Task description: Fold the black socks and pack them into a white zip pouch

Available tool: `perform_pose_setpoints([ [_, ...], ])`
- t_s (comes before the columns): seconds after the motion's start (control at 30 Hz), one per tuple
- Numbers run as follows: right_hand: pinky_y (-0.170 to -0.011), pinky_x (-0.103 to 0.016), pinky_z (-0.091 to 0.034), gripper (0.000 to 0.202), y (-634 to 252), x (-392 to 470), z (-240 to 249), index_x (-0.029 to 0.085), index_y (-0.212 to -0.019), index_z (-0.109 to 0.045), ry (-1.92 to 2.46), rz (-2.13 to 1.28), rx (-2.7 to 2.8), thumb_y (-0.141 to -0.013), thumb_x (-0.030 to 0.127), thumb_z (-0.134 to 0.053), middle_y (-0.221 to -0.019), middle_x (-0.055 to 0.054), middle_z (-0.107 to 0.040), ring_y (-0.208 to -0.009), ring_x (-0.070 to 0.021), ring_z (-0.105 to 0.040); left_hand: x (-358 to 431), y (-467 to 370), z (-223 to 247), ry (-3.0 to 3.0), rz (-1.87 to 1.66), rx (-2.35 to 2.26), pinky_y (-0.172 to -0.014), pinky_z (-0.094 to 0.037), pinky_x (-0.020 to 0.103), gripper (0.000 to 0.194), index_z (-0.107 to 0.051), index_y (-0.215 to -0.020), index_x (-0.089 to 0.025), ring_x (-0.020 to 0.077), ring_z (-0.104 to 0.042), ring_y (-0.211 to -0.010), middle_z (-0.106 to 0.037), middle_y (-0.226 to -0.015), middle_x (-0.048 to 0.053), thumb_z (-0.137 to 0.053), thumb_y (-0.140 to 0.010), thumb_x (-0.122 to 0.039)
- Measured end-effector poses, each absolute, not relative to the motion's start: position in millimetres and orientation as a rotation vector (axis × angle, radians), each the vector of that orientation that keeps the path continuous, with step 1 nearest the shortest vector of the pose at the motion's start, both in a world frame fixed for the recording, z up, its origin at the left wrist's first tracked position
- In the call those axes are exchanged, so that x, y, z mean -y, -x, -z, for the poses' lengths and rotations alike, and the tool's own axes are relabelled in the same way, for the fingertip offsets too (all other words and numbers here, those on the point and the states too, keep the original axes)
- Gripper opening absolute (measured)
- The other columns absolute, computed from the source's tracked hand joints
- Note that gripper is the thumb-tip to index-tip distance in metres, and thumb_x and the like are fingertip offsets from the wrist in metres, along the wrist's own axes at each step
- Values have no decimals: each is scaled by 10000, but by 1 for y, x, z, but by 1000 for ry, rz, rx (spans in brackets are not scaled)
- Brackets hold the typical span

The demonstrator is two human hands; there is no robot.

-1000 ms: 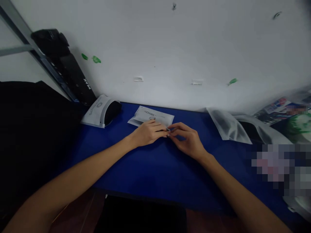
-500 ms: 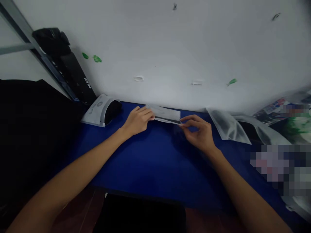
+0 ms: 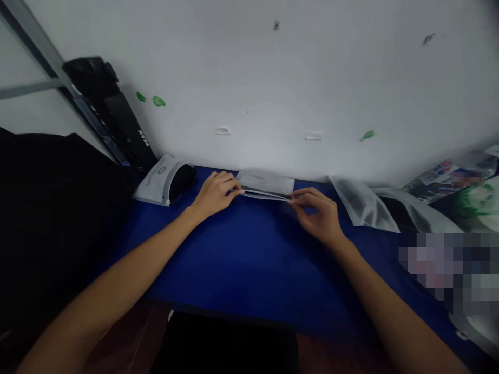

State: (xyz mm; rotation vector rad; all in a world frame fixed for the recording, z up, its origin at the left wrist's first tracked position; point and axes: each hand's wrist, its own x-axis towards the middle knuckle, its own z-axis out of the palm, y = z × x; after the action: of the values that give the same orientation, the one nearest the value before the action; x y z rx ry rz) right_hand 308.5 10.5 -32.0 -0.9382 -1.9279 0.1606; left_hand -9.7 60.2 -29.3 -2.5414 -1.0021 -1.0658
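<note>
A whitish zip pouch (image 3: 268,183) lies near the wall on the blue tabletop, its near edge lifted and slightly parted along a dark line. My left hand (image 3: 217,193) pinches the left end of that edge between thumb and fingers. At the opposite end, my right hand (image 3: 317,212) has thumb and fingertips closed on the corner. Whether anything is inside the pouch I cannot tell. Left of my left hand rests a printed white zip pouch (image 3: 158,179) with something black (image 3: 183,178) showing at its open mouth.
Frosted plastic bags (image 3: 360,205), one with a dark content, lie to the right. A black box marked PEAK (image 3: 127,130) leans at the back left beside a large black thing (image 3: 58,208). The white wall (image 3: 265,72) closes off the table's far side. Blurred items fill the right edge.
My left hand has shifted slightly left along the pouch edge, its fingers straighter, and more of the pouch's face shows. The right hand keeps its pinch. The view has tilted up slightly.
</note>
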Motion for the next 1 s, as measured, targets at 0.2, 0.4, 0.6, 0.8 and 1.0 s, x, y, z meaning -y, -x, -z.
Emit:
perform_pose_setpoints([
  [0.2,-728,-358,-635,112,-290,3,30,247,-898,-688,816,-205,2053,-995,192,-673,-1065,-68,-753,-865,-206,-742,-52,1,28,2400,1142,998,-717,-422,359,223,-703,-905,-179,193,-657,-789,-750,-888,48,-592,-1072,-276],
  [0.4,-816,-374,-634,112,-275,13,28,259,-985,-689,751,-263,2106,-1015,160,-645,-1118,-73,-764,-959,-216,-750,-34,-14,26,2311,1204,862,-649,-479,329,230,-693,-846,-182,177,-687,-714,-737,-791,36,-555,-1027,-156],
  [0.6,-824,-373,-642,105,-276,11,31,262,-1018,-693,757,-287,2124,-1029,178,-632,-1145,-80,-749,-967,-211,-747,-21,-34,32,2610,1137,616,-894,-616,352,147,-772,-1067,-209,191,-777,-973,-824,-1053,37,-630,-1033,-220],
  [0.8,-861,-392,-651,130,-277,10,32,272,-1071,-706,748,-338,2161,-1030,179,-626,-1175,-72,-749,-1007,-223,-749,-30,-22,33,2895,907,998,-959,-622,462,358,-725,-1276,-217,298,-748,-1127,-778,-1242,111,-752,-933,-318],
  [1.0,-905,-380,-640,182,-275,14,27,276,-1135,-699,684,-390,2226,-1044,160,-592,-1186,-66,-748,-1053,-216,-745,-39,-20,45,2792,905,1242,-876,-636,417,290,-716,-1241,-175,276,-761,-1004,-790,-1154,120,-611,-975,-222],
])
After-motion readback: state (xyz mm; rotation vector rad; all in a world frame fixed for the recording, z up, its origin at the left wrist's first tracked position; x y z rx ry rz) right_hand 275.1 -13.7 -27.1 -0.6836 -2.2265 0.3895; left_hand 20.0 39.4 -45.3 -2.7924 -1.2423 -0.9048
